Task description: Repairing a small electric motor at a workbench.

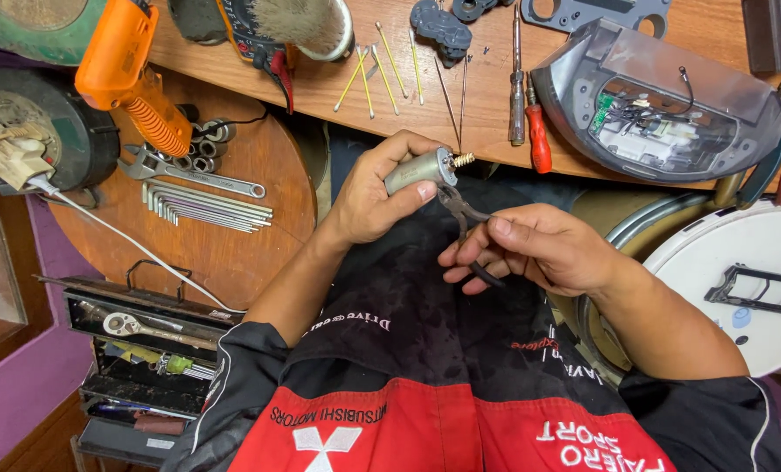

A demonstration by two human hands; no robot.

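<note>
A small grey cylindrical motor [419,171] with a brass worm shaft is clenched in the left hand [375,192]; dark pliers [466,229] are gripped by the right hand [535,249], below the bench [460,105] edge.

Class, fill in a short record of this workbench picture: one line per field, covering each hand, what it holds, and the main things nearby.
left hand: grips a small grey cylindrical motor with a brass worm gear at its end
right hand: holds dark pliers, their tips at the motor's end
bench: wooden table with red-handled screwdriver, opened grey appliance housing
left side: orange drill, hex keys, open toolbox
</note>
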